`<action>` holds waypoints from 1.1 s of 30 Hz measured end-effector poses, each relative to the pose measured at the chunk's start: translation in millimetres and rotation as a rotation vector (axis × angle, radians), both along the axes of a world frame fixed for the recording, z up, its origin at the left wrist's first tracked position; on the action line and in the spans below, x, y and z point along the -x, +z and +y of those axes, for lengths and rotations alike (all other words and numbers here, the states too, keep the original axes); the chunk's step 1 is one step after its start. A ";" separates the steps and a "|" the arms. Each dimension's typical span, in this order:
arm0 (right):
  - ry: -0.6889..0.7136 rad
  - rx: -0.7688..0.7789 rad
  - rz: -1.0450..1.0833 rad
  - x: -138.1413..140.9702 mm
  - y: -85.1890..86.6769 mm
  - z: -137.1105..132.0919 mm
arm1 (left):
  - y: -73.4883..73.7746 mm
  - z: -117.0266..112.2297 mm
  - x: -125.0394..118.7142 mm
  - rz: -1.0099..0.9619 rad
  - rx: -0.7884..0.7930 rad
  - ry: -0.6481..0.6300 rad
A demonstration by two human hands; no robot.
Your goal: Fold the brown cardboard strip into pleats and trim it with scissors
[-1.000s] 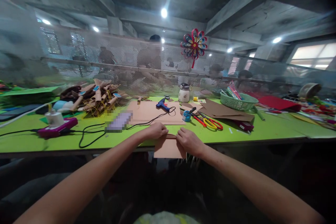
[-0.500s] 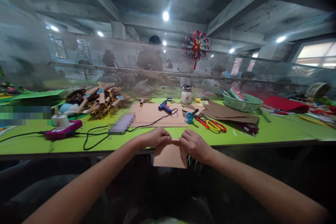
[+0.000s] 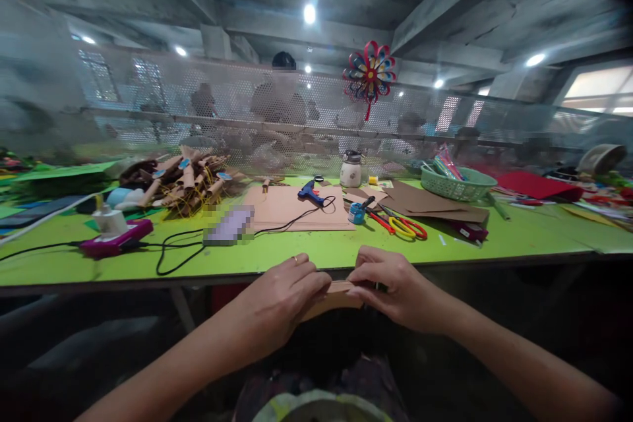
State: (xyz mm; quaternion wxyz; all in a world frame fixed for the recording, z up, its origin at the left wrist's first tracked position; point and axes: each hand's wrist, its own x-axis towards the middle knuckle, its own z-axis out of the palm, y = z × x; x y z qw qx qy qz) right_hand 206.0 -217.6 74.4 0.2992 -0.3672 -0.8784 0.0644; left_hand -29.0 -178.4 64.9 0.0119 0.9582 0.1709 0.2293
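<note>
A piece of brown kraft paper is held between my two hands, just off the table's front edge. My left hand closes on its left part, and my right hand pinches its right end between thumb and fingers. The paper looks folded along its top edge and curves below. Much of it is hidden behind my left fingers. Beyond my hands, a blue glue gun lies on a brown paper sheet. Close by are a blue jar and scissors with red and yellow handles.
A purple power strip with black cables and a phone lie at left. Behind them sits a pile of brown paper rolls. Dark brown sheets, a green basket and a bottle stand farther back.
Both hands have come lower and nearer to me with the paper. The paper has tilted, so its broad face no longer shows and mostly its edge is visible.
</note>
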 end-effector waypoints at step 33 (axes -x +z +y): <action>0.078 0.061 -0.009 -9.3 -12.1 36.9 | -23.5 34.9 14.7 -0.468 0.774 0.264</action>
